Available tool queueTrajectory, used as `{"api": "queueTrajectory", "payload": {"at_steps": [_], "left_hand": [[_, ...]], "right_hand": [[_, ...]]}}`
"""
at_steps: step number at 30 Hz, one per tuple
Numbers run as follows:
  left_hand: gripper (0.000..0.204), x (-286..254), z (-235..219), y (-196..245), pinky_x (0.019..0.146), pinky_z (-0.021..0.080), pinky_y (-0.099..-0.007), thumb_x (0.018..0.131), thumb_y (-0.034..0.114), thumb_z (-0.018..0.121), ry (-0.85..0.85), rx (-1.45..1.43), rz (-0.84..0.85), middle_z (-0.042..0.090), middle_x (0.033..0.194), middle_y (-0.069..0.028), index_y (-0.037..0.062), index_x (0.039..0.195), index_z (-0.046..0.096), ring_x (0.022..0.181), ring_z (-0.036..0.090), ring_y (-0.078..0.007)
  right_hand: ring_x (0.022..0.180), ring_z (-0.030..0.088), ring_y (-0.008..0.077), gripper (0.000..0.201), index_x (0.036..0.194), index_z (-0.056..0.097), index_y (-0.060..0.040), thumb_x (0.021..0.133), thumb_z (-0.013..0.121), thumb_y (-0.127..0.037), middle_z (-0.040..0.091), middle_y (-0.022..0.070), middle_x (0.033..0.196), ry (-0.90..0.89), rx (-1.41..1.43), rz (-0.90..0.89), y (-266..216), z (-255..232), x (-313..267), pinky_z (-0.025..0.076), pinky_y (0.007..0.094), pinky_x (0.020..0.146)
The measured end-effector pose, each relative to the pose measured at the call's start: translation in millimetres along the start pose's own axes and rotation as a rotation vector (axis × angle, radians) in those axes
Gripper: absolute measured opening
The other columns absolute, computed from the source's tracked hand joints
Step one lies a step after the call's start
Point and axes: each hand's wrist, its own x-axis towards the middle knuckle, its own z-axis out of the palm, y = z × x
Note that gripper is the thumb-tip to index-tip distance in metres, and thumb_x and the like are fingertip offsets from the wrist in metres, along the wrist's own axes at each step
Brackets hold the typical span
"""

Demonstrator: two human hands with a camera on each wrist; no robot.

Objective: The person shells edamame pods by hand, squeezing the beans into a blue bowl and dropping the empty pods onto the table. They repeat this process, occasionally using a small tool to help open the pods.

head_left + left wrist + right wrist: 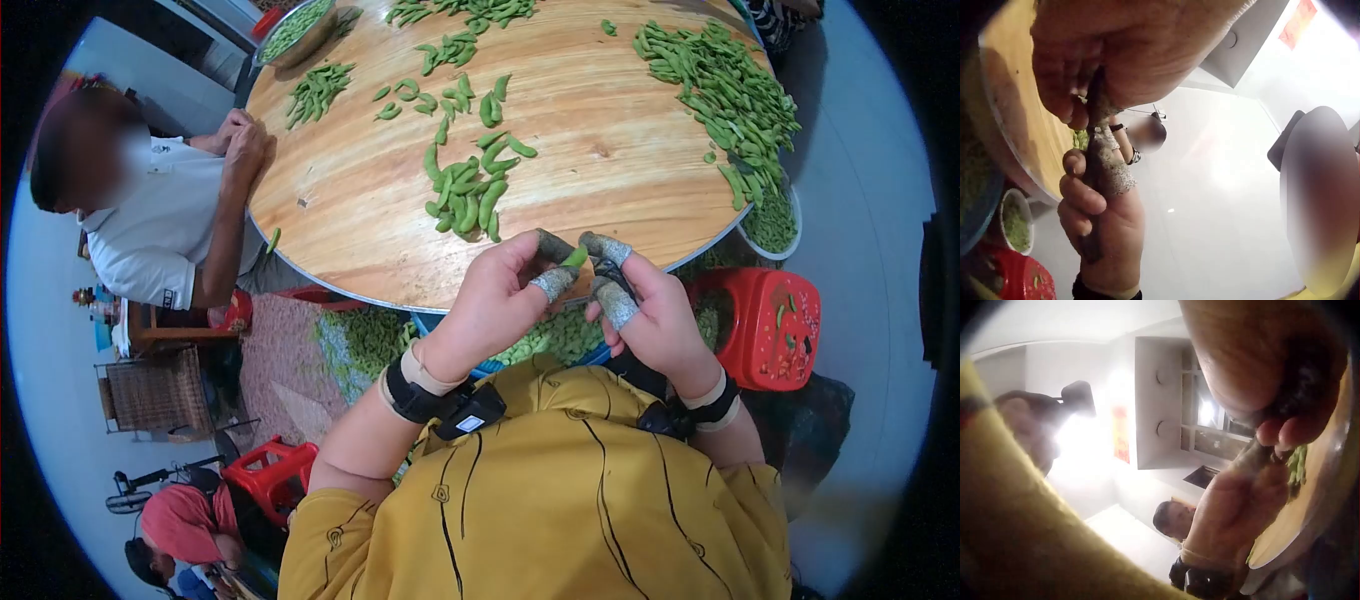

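Above the near table edge, my left hand pinches a green soybean pod between thumb and forefinger. My right hand meets it from the other side, thumb and forefinger bent round the pod's end. Grey speckled tape wraps the thumbs and forefingers of both hands. In the left wrist view the fingertips come together and cover the pod. A small pile of soybean pods lies on the wooden table just beyond my hands. Below them, a blue-rimmed basin holds shelled green beans.
A large heap of pods covers the table's right side. A white tub and a red stool stand below it. A metal bowl of beans is far left. A seated person rests their arms at the left edge.
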Motion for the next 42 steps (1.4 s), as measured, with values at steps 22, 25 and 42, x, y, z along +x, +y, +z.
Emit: {"api": "queueTrajectory", "payload": {"at_steps": [22,25,42], "left_hand": [[0.015,-22.3,-9.4,-8.0,0.060,0.045,-0.0209,0.090,0.005,0.057,0.091,0.336,0.261,0.061,0.083,-0.0008,0.0004,0.103,0.061,0.070,0.054,-0.0053],[0.014,-26.6,-10.8,-3.4,0.060,0.045,-0.0211,0.089,0.005,0.058,0.102,0.516,0.355,0.062,0.083,-0.0013,0.0002,0.101,0.063,0.071,0.055,-0.0054],[0.024,-24.8,-6.2,-0.9,0.058,0.048,-0.0340,0.074,0.004,0.068,0.101,0.646,0.257,0.061,0.081,-0.0121,0.0006,0.095,0.056,0.065,0.059,-0.0220]], "right_hand": [[0.053,0.047,0.0031,0.041,0.135,0.044,-0.0101,0.094,0.045,-0.006,0.059,0.0011,0.076,-0.189,0.079,0.115,-8.4,4.0,3.7,0.041,0.0174,0.046],[0.051,0.045,0.0031,0.038,0.131,0.047,-0.0092,0.093,0.045,-0.006,0.057,-0.0001,0.073,-0.195,0.110,0.116,-4.8,5.0,6.0,0.038,0.0172,0.045],[0.052,0.050,0.0047,0.029,0.120,0.054,-0.0083,0.092,0.046,-0.006,0.058,-0.0005,0.071,-0.209,0.108,0.206,-3.5,3.4,12.2,0.042,0.0190,0.043]]}}
